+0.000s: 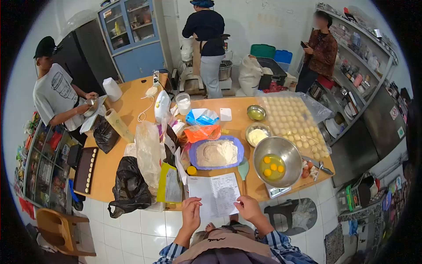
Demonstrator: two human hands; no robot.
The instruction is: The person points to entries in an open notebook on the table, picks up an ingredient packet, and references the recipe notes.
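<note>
An open notebook (214,193) with handwriting on its right page lies at the table's front edge. My left hand (191,213) is closed on its lower left side, and my right hand (250,208) pinches its right edge. Beyond the notebook stands a purple tub (216,152) of flour. A green spatula (243,169) is right of it. Farther right, a steel bowl (278,162) with several egg yolks rests on a scale (278,191). Cracked eggshells (311,170) and a knife (318,165) sit beside the bowl.
Dough balls (290,119) cover the table's back right. Two small bowls (256,113) (258,134) stand near them. Plastic bags (130,183) and a dark tray (85,170) are on the left. Three people are around the table; one holds a bowl (91,107).
</note>
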